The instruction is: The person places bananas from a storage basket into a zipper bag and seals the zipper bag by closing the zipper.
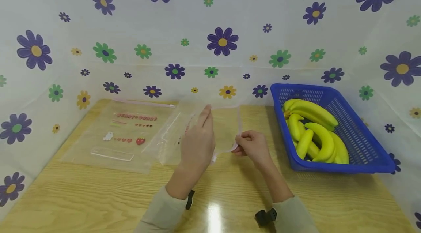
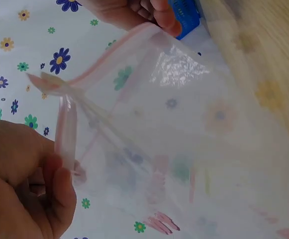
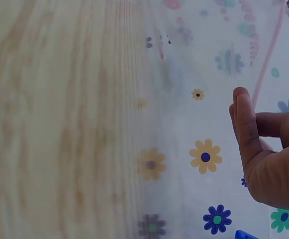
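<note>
I hold a clear zip bag [image 1: 227,127] with a pink zipper strip up over the wooden table [image 1: 98,196], its mouth spread between both hands. My left hand [image 1: 198,136] pinches one side of the strip; in the left wrist view its thumb and fingers [image 2: 59,174] clamp the pink strip [image 2: 65,127]. My right hand [image 1: 242,146] pinches the opposite side of the mouth, and it also shows at the top of the left wrist view as the right hand [image 2: 134,12]. In the right wrist view the right hand [image 3: 268,159] sits by the strip [image 3: 266,69] with one finger [image 3: 242,119] raised.
A second printed zip bag [image 1: 118,138] lies flat on the table at the left. At the right stands a blue basket [image 1: 368,141] holding several yellow bananas [image 1: 315,130]. Flower-patterned cloth [image 1: 210,24] walls in the back and both sides.
</note>
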{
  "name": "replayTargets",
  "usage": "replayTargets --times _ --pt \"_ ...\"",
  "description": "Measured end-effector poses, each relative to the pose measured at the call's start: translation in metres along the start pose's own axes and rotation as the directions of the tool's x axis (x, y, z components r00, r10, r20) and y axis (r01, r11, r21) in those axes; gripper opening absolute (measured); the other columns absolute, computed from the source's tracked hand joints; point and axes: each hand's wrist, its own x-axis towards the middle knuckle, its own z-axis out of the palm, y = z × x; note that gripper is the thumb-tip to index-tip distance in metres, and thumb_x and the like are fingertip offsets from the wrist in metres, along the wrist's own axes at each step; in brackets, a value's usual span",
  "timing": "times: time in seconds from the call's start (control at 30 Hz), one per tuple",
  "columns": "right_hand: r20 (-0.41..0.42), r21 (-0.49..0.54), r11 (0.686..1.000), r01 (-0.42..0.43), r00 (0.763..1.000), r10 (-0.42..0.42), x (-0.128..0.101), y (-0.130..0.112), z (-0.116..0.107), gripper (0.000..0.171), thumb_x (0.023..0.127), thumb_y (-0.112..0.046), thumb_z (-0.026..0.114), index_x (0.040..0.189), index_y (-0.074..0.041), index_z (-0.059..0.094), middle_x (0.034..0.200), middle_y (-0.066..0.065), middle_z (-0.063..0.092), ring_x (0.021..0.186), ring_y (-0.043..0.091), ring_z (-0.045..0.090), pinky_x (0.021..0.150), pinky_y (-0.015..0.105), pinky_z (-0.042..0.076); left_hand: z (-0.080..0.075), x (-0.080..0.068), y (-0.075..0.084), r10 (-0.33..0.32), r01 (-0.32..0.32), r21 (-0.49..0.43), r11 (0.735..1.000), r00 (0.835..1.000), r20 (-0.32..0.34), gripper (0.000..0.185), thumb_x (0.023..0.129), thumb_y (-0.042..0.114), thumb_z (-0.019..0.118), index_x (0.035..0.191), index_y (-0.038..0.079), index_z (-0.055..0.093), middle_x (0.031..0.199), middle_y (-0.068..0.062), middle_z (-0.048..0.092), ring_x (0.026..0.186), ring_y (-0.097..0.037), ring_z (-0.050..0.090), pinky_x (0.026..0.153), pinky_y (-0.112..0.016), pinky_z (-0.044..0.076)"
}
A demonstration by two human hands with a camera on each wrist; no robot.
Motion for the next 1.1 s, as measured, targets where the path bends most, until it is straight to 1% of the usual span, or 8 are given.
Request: replayTargets --times 0.1,0.17,0.33,0.6,0.7,0.77,0.9,1.1 --pt "0.038 0.008 1.0 0.02 0.999 -0.02 -0.001 0.0 0.0 0.02 0.093 0.001 0.061 0.105 0.017 0.061 0.073 0.013 0.07 0.057 0.013 0.067 0.055 0.027 0.058 0.001 0.001 -0.005 -0.013 0.013 0.001 1.0 0.997 -0.079 0.026 0.087 -0.001 0.068 0.113 0.001 0.07 0.128 -0.005 0.066 0.079 -0.024 0.069 0.04 -0.029 0.046" --pt "0.061 0.009 1.0 0.026 0.998 -0.026 -0.002 0.0 0.0 0.019 0.092 0.002 0.062 0.104 0.016 0.061 0.074 0.013 0.07 0.058 0.014 0.068 0.056 0.027 0.058 0.001 0.001 -0.008 -0.038 0.036 -0.019 0.999 0.996 -0.083 0.021 0.085 -0.002 0.068 0.106 0.001 0.07 0.127 -0.008 0.066 0.076 -0.026 0.067 0.036 -0.031 0.043" --pt "0.085 -0.009 1.0 0.011 0.996 -0.01 -0.004 0.0 0.001 0.017 0.09 0.002 0.065 0.102 0.013 0.061 0.073 0.013 0.07 0.058 0.015 0.068 0.056 0.027 0.058 -0.002 0.001 -0.013 -0.053 0.053 -0.075 0.996 0.999 -0.002 0.021 0.085 -0.004 0.067 0.106 -0.004 0.068 0.126 -0.015 0.065 0.083 -0.03 0.067 0.048 -0.034 0.054" --pt "-0.01 -0.027 1.0 -0.009 1.0 0.009 -0.003 -0.003 0.008 0.025 0.097 -0.013 0.061 0.097 0.012 0.062 0.064 0.009 0.066 0.05 0.014 0.064 0.051 0.028 0.057 0.0 0.001 -0.01 0.035 -0.029 -0.151 0.988 0.999 0.032 0.032 0.083 -0.008 0.067 0.115 -0.011 0.064 0.127 -0.018 0.063 0.096 -0.032 0.067 0.078 -0.035 0.058" --pt "-0.03 -0.019 1.0 -0.003 1.0 0.002 -0.003 -0.005 0.012 0.022 0.095 -0.011 0.061 0.094 0.011 0.062 0.061 0.008 0.065 0.048 0.013 0.063 0.049 0.029 0.056 0.002 0.001 -0.007 0.055 -0.048 -0.119 0.992 0.997 0.052 0.031 0.083 -0.008 0.069 0.113 -0.012 0.064 0.125 -0.019 0.063 0.098 -0.031 0.068 0.079 -0.034 0.058" --pt "-0.041 -0.01 1.0 -0.003 0.999 0.002 -0.003 -0.006 0.013 0.018 0.094 -0.008 0.062 0.091 0.01 0.061 0.061 0.007 0.065 0.047 0.013 0.062 0.048 0.028 0.056 0.004 0.001 -0.007 0.036 -0.031 -0.095 0.995 0.998 0.051 0.031 0.084 -0.008 0.068 0.115 -0.012 0.064 0.126 -0.019 0.063 0.098 -0.031 0.068 0.077 -0.033 0.058" --pt "-0.038 0.004 1.0 -0.011 0.999 0.011 -0.002 -0.007 0.012 0.012 0.092 -0.003 0.064 0.09 0.009 0.061 0.061 0.008 0.065 0.047 0.013 0.063 0.047 0.027 0.055 0.004 0.002 -0.007 -0.018 0.018 -0.082 0.996 1.0 0.008 0.034 0.088 -0.009 0.064 0.121 -0.016 0.06 0.127 -0.022 0.062 0.099 -0.031 0.069 0.073 -0.032 0.059" --pt "0.015 0.026 1.0 -0.01 1.0 0.009 -0.001 -0.007 0.008 0.011 0.091 0.0 0.063 0.094 0.01 0.06 0.065 0.01 0.068 0.05 0.014 0.066 0.05 0.027 0.057 -0.002 0.006 -0.015 -0.043 0.024 -0.137 0.99 0.99 -0.134 0.036 0.085 -0.014 0.061 0.121 -0.017 0.059 0.125 -0.024 0.062 0.097 -0.033 0.07 0.069 -0.034 0.059"
